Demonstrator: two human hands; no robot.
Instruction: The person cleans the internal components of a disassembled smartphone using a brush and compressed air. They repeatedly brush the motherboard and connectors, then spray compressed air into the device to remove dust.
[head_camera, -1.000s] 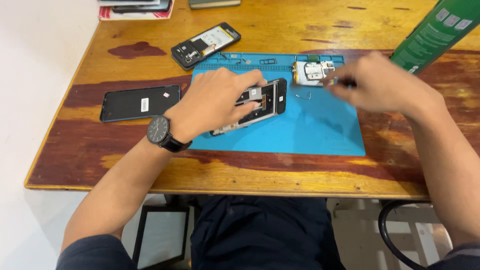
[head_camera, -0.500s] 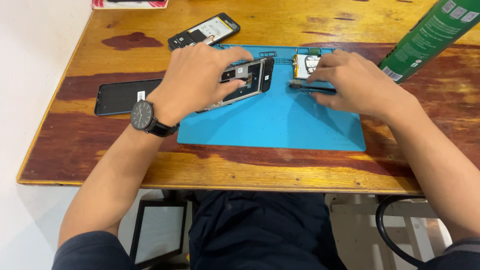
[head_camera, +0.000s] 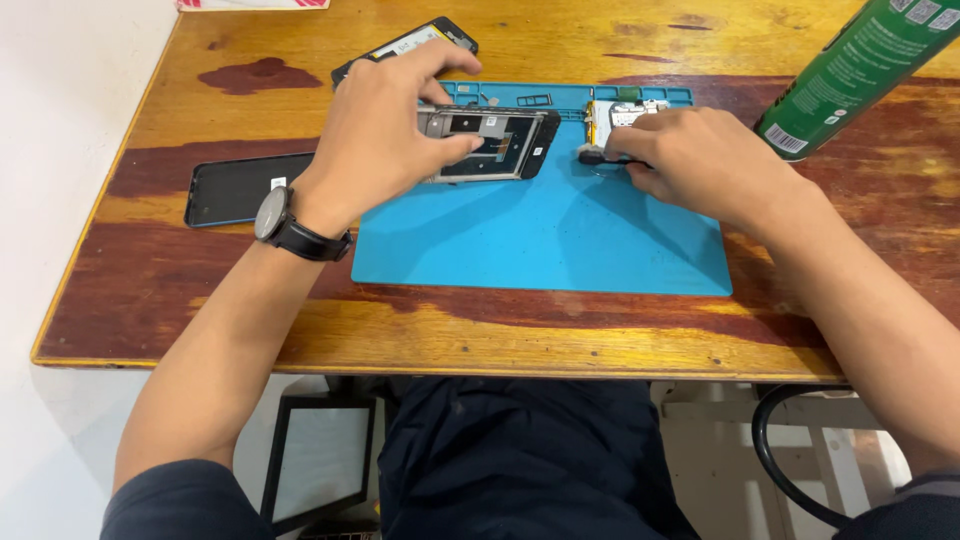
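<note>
- Where the blue mat (head_camera: 540, 240) covers the middle of the wooden worktop (head_camera: 200, 300), an opened phone frame (head_camera: 490, 145) is gripped by the left hand (head_camera: 385, 130), the fingers closed over its left end and the thumb pressed against its near edge.
- The frame is held at the far part of the mat, its long side running roughly parallel to the far edge of the worktop; whether it rests on the mat or is lifted slightly cannot be told.
- A dark wristwatch (head_camera: 285, 225) is worn on the left wrist.
- A slim black tool (head_camera: 600, 157) is pinched in the right hand (head_camera: 700, 165), whose fingers are curled shut around it; the tool's dark tip is seen just to the right of the frame, above the mat.
- A small pale part (head_camera: 625, 110) is seen at the far edge of the mat, just beyond the right hand's knuckles.
- A black phone (head_camera: 235, 188) is laid flat near the left edge of the worktop, beside the mat.
- Another phone (head_camera: 405, 45), with a lit screen, is partly hidden behind the left hand, toward the far edge.
- A green spray can (head_camera: 860, 70) is seen slanting in at the far right corner of the worktop.
</note>
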